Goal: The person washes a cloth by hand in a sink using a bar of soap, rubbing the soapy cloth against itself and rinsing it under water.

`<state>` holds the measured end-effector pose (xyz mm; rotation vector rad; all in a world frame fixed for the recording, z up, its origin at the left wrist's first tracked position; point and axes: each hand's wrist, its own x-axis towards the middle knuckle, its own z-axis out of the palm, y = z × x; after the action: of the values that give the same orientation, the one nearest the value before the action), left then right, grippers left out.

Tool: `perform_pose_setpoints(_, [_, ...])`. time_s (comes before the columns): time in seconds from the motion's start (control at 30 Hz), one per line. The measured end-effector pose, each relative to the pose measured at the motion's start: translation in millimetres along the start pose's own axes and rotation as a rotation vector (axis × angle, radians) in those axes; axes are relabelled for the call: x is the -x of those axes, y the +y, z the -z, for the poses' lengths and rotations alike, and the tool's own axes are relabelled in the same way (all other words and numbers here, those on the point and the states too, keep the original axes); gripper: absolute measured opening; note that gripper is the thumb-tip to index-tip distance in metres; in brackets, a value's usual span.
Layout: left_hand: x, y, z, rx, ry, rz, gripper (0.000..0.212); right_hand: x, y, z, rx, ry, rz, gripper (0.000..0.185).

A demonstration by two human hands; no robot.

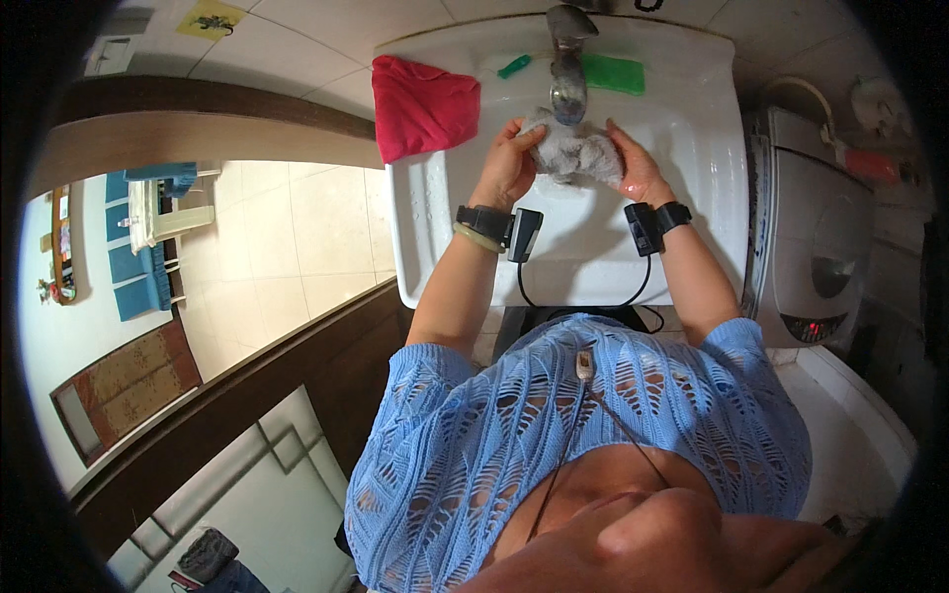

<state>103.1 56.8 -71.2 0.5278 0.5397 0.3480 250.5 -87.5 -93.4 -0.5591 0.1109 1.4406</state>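
Observation:
A bunched light-grey cloth (569, 152) is stretched between my two hands, just below the spout of a metal faucet (569, 89). My left hand (511, 163) grips its left end, thumb on top. At the other end, my right hand (635, 164) holds the cloth along its side with fingers extended. Both hands are over the basin of a white sink (474, 276). Whether water is running cannot be made out, as the spout hides the spot.
A red cloth (426, 107) drapes over the sink's left rim. Behind the faucet lie a green bar (614, 74) and a small green object (514, 67). A washing machine (819, 222) stands close at right. Cables (643, 285) hang from the wrist devices near the sink's front edge.

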Motion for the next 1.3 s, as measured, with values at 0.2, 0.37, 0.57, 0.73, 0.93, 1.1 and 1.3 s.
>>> perform_pose_setpoints(0.2, [-17.1,-2.2,15.8,-0.116,0.252,-0.019,0.057,3.4,10.6,-5.1,0.466,0.108,0.166,0.040])
perform_pose_setpoints(0.37, [-2.6,9.0,21.2,-0.480,-0.022,-0.052,0.071,6.2,-9.6,-4.1,0.158,0.108,0.245,0.033])
perform_pose_setpoints(0.57, [-3.2,-7.2,3.4,-1.799,-0.142,-0.283,0.044,6.3,-16.9,-30.5,0.297,-0.064,0.140,0.033])
perform_pose_setpoints(0.73, [-18.0,6.0,37.2,-0.935,0.073,-0.042,0.039,13.9,-29.6,-37.5,1.012,0.191,0.256,0.049])
perform_pose_setpoints(0.93, [-8.5,4.7,1.0,-0.219,0.128,-0.046,0.047,-19.7,-19.3,31.8,1.153,0.298,0.252,0.036])
perform_pose_setpoints(1.1, [-9.6,-40.9,-12.7,-0.651,0.160,-0.173,0.038,-37.5,25.3,-0.8,0.217,0.359,0.135,0.037])
perform_pose_setpoints(1.3, [-34.9,-28.4,6.7,-1.353,0.357,-0.446,0.029,-60.2,73.9,-10.2,0.482,0.605,0.118,0.033])
